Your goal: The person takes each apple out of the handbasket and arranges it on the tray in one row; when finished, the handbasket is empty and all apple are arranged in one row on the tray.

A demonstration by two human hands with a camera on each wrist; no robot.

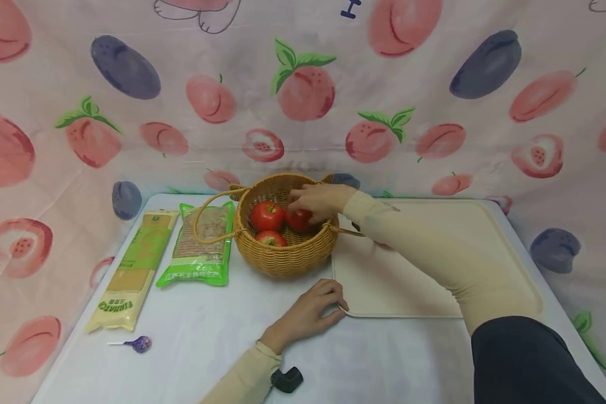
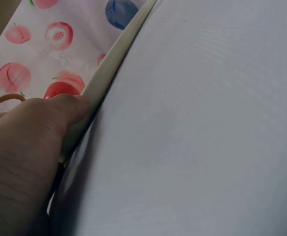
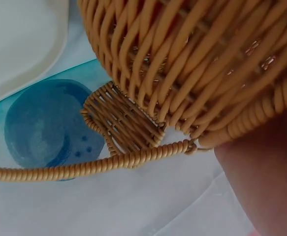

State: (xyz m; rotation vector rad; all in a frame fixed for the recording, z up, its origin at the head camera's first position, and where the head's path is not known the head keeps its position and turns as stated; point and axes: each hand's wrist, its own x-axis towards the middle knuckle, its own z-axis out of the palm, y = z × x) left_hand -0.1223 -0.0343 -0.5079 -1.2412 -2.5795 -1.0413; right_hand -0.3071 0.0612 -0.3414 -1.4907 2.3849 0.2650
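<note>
A round wicker basket (image 1: 283, 261) with looped handles holds red apples: one at the back left (image 1: 266, 215), one at the front (image 1: 271, 239) and one at the right (image 1: 298, 221). My right hand (image 1: 323, 201) reaches over the basket's right rim, its fingers curled round the right apple. In the right wrist view, woven wicker (image 3: 182, 64) hides the fingertips. My left hand (image 1: 310, 311) grips the near left corner of a cream tray (image 1: 414, 269). Its thumb (image 2: 72, 109) lies along the tray rim (image 2: 101, 81) in the left wrist view.
Left of the basket lie a green-edged clear food packet (image 1: 202, 241) and a long yellow-green noodle packet (image 1: 133, 269). A purple-wrapped lollipop (image 1: 140, 344) is near the table's left edge. Fruit-print cloth (image 1: 303, 140) hangs behind the white table (image 1: 207, 320).
</note>
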